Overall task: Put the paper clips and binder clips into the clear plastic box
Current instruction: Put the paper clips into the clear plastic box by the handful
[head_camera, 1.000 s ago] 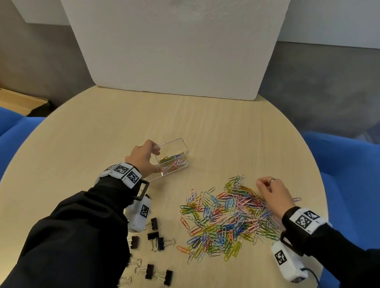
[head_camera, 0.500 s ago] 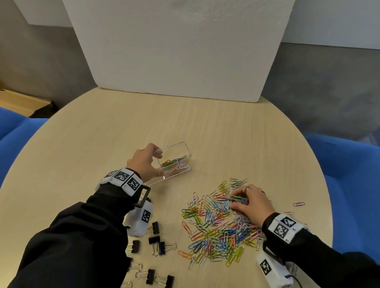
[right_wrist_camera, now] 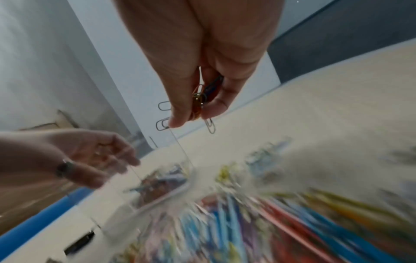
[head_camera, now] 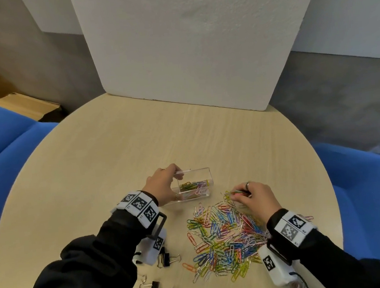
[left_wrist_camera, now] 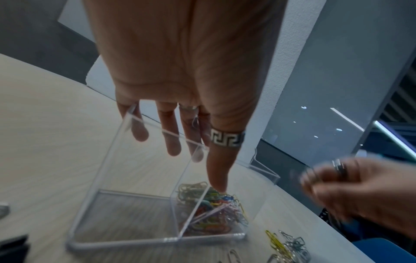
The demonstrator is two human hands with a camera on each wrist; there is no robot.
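On the round table (head_camera: 114, 151), the clear plastic box (head_camera: 194, 178) sits near the middle, gripped by the left hand (head_camera: 163, 186). The right hand (head_camera: 253, 198) pinches a bunch of paper clips (right_wrist_camera: 199, 99) above the loose pile (head_camera: 224, 238); binder clips (head_camera: 162, 287) lie near the front edge.

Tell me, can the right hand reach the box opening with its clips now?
Probably yes. The right hand pinches a bunch of clips just beside the box, whose top is open. The left hand holds only the far side, leaving the way free.
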